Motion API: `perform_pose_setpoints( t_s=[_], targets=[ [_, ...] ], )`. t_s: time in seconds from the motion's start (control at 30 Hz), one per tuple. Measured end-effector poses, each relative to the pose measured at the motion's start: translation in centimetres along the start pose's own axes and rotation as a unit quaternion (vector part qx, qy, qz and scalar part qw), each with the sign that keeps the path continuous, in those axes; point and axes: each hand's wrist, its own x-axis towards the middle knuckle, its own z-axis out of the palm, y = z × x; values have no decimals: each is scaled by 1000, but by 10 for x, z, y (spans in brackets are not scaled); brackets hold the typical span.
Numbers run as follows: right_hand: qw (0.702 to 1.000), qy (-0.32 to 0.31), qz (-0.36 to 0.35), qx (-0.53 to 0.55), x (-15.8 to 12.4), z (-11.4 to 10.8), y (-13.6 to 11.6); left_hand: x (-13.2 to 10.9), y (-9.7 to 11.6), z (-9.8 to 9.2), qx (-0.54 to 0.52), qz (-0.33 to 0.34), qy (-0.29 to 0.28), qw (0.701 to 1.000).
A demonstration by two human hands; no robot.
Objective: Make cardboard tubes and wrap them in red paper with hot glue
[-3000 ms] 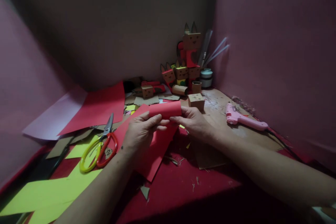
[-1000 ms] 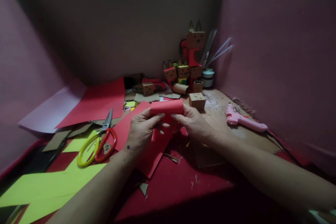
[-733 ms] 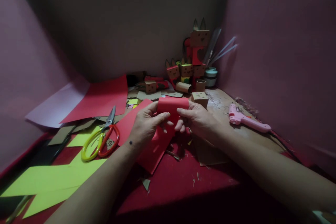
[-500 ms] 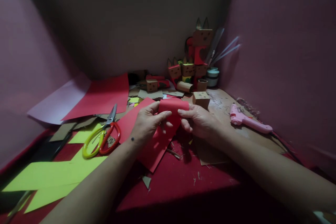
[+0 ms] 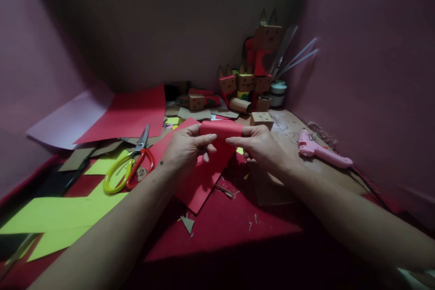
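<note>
A small piece of red paper [image 5: 220, 130], bent over along its top, is stretched between my hands above the table. My left hand [image 5: 186, 146] pinches its left end with the thumb in front. At the right end, my right hand [image 5: 260, 145] grips it between thumb and fingers. Beneath them lies a larger red sheet [image 5: 199, 192], partly hidden by my left hand. Scissors [image 5: 129, 163] with one yellow and one red handle rest to the left, blades pointing away. A small cardboard box with a drawn face [image 5: 261, 119] sits just beyond my right hand.
Yellow paper [image 5: 68, 213] and cardboard scraps cover the left side. A pink glue gun [image 5: 321, 150] lies at the right. Cardboard figures with pointed ears [image 5: 245, 82] stand at the back, beside a teal jar [image 5: 277, 93] holding clear sticks. Walls close in both sides.
The view has tipped slightly, so most things sit higher in the picture. Both hands still hold the red paper, whose front now hangs a little more open to view.
</note>
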Motion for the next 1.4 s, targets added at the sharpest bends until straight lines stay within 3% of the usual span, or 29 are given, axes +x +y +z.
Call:
perform_pose_setpoints(
  t_s=[0.13, 0.3, 0.43, 0.67, 0.77, 0.87, 1.1, 1.2, 1.27, 1.3, 1.37, 1.4],
  targets=[
    [999, 6, 9, 51, 6, -4, 4, -4, 3, 3, 54, 27, -14, 998],
    [990, -30, 34, 134, 14, -10, 5, -10, 10, 9, 161, 48, 6, 986],
    [986, -56, 52, 150, 15, -9, 5, -9, 11, 8, 117, 47, 30, 992],
    [995, -54, -46, 65, 13, -7, 14, -7, 7, 1, 83, 35, 29, 996],
    [991, -64, -46, 107, 16, -10, 13, -8, 9, 1, 90, 73, 14, 993],
    [986, -47, -2, 157, 21, -14, 11, -7, 13, -1, 70, 124, 11, 990],
    [972, -22, 29, 233, 30, -22, 15, 2, 15, -12, 29, 162, 174, 971],
    [970, -4, 32, 242, 32, -24, 17, -7, 17, -8, 111, 235, 206, 943],
    [971, 11, 25, 238, 32, -23, 17, -17, 17, -2, 207, 306, 185, 911],
    [973, 19, 19, 230, 31, -22, 17, -22, 16, 3, 246, 332, 147, 899],
    [979, 28, -12, 201, 27, -19, 14, -30, 12, 12, 289, 325, 35, 900],
    [982, 28, -38, 180, 24, -17, 13, -32, 9, 16, 288, 287, -16, 913]
  ],
)
